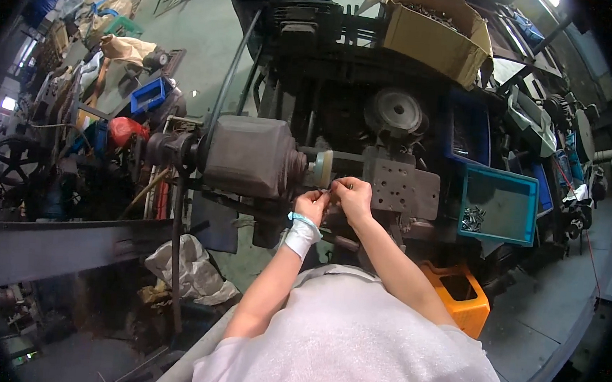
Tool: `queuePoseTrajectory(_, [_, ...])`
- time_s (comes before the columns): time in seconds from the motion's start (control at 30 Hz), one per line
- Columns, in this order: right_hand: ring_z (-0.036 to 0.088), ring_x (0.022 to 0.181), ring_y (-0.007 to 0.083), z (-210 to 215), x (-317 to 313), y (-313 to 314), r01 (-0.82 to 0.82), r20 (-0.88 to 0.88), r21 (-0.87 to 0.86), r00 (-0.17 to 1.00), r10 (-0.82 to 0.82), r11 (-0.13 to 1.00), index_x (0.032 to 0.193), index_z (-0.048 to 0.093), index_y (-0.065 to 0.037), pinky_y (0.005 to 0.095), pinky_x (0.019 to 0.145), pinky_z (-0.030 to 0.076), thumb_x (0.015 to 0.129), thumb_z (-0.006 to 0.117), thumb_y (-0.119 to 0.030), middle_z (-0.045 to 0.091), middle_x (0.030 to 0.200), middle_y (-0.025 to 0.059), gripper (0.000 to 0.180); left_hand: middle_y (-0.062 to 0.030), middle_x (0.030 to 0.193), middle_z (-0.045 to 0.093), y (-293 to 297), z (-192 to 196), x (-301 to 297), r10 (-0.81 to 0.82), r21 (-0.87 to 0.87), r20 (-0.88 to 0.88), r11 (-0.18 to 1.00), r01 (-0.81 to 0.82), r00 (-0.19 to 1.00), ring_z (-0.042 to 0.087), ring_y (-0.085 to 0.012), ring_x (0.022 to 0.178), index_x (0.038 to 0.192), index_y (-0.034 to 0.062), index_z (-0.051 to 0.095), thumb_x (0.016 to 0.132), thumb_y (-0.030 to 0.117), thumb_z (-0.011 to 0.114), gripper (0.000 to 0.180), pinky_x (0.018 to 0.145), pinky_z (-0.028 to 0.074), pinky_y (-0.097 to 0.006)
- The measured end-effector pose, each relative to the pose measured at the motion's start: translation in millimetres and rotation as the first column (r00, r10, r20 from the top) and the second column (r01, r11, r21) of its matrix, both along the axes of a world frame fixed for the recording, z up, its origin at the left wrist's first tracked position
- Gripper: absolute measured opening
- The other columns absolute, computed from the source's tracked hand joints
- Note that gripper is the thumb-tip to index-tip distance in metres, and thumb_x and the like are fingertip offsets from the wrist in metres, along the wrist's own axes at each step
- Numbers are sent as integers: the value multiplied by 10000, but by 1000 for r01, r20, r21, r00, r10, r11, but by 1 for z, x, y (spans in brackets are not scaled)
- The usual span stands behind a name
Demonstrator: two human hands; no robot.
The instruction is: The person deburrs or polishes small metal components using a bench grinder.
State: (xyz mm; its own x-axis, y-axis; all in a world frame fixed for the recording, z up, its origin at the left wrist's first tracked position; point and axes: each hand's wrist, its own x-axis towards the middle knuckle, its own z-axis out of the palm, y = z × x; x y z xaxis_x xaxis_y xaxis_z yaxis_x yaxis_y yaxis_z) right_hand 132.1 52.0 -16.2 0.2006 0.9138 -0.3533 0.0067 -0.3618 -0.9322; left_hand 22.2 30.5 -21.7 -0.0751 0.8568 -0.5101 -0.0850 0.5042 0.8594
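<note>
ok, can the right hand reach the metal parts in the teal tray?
Probably yes: the teal tray looks open-topped, with the metal parts in its near-left corner, though the right hand would have to skirt the drilled metal block between.

Can't read any txt, labels, nos. or signs. Can't find legible marks on the cardboard box (433, 47), upper R, or the grey machine housing (246, 155), L of ctr. Likewise can't make out any on the teal bin (496, 238) or orange plastic piece (473, 313), R side. Perhaps too small, dim or blurred to tell, esp. near the edges.
</note>
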Motion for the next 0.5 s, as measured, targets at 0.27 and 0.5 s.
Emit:
queuePoseTrajectory(0.27, [493,484,80,-16,0,5,15,-12,33,1000,-14,999,746,611,36,198,417,375,730,568,-40,576,612,53,89,-42,579,538,4,7,4,33,2,7,999,-33,999,452,-104,447,684,-20,563,771,121,560,166,403,334,-241])
queuePoseTrajectory(0.5, [481,483,76,-9,-2,5,7,13,46,1000,-8,999,753,614,38,199,413,366,726,574,-43,573,611,49,94,-41,581,543,4,-2,4,52,80,-54,996,-48,997,446,-98,447,704,-29,573,759,112,574,151,401,330,-240])
